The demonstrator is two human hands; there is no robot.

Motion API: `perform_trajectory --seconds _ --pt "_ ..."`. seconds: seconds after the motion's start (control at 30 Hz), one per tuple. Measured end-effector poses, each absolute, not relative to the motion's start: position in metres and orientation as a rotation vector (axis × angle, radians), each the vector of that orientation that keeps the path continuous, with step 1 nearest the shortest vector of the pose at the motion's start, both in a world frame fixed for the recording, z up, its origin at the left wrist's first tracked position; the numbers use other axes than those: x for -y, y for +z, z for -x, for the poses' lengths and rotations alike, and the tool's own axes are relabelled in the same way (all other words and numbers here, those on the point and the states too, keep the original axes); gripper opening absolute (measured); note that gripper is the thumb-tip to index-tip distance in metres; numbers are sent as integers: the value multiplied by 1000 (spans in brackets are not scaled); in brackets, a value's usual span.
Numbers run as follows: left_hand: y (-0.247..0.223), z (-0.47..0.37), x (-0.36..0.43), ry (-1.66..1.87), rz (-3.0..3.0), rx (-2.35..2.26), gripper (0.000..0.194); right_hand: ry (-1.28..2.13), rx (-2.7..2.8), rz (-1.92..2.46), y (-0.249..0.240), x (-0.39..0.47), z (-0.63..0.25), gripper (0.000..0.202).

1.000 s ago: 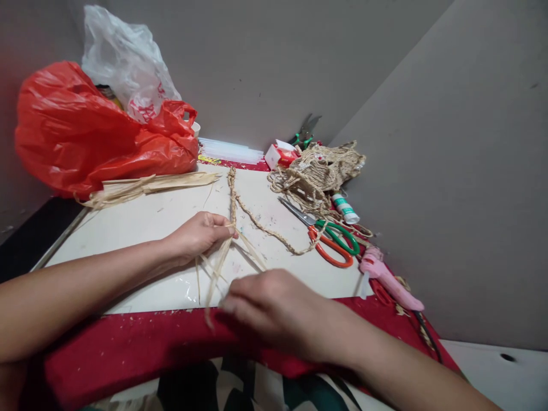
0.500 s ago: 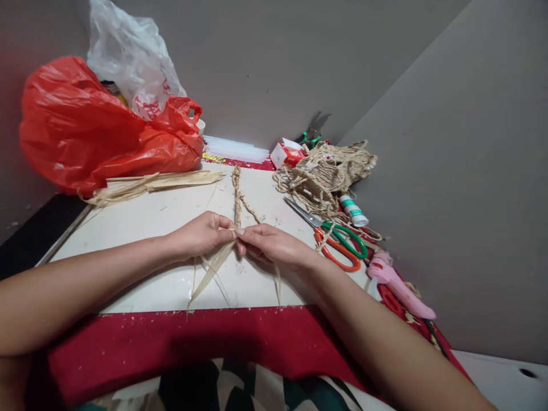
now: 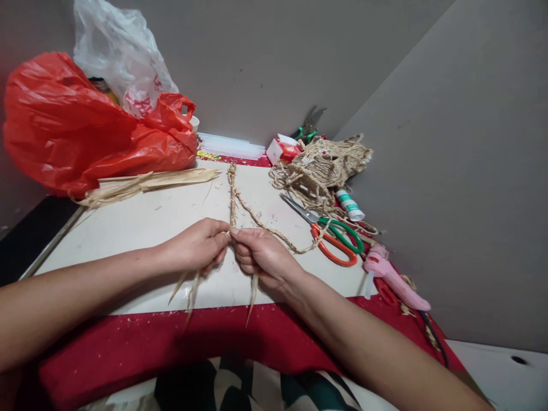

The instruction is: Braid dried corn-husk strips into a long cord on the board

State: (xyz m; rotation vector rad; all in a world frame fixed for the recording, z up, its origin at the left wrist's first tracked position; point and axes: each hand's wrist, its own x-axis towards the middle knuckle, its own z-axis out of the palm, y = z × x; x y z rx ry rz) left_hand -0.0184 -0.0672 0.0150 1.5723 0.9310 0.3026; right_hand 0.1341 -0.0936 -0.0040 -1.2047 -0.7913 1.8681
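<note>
Straw-colored strands (image 3: 253, 290) hung below the left hand (image 3: 204, 245) and right hand (image 3: 262, 254), each closed around some, fingertips together at the near end of a braided cord (image 3: 233, 202), seemingly to keep it tight. The cord stretched toward the far side of a white board (image 3: 295, 285). Scissors (image 3: 336, 242) lay right, presumably for easy reach, a thin braid (image 3: 274, 231) at their handles. Red print on the white bag (image 3: 122, 48), far left, was illegible.

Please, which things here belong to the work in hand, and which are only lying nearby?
In use:
left hand and right hand, both gripping
loose strands
braid, at their fingertips

Apparently just lying about:
scissors
rope bundle
pink glue gun
red bag
dry strips, perhaps spare material
</note>
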Motion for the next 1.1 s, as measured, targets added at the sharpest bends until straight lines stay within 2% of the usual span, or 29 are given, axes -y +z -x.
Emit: perform_trajectory --seconds 0.17,0.27,0.4,0.57,0.8,1.1 --pt "9 10 81 378 -1549 -969 12 1872 802 1177 -6 95 -131 40" --pt "11 10 82 373 -1522 -918 12 1856 818 1179 -5 96 -131 34" --pt "16 19 68 334 -1623 -971 26 1893 755 1152 -3 95 -134 19" --pt "9 26 47 649 -1738 -1049 26 2003 753 1102 -3 91 -141 16" --pt "4 13 56 462 -1184 -842 14 2070 809 1036 -2 87 -145 18" --pt "8 20 50 366 -1666 -925 20 2042 1077 1199 0 84 -151 22"
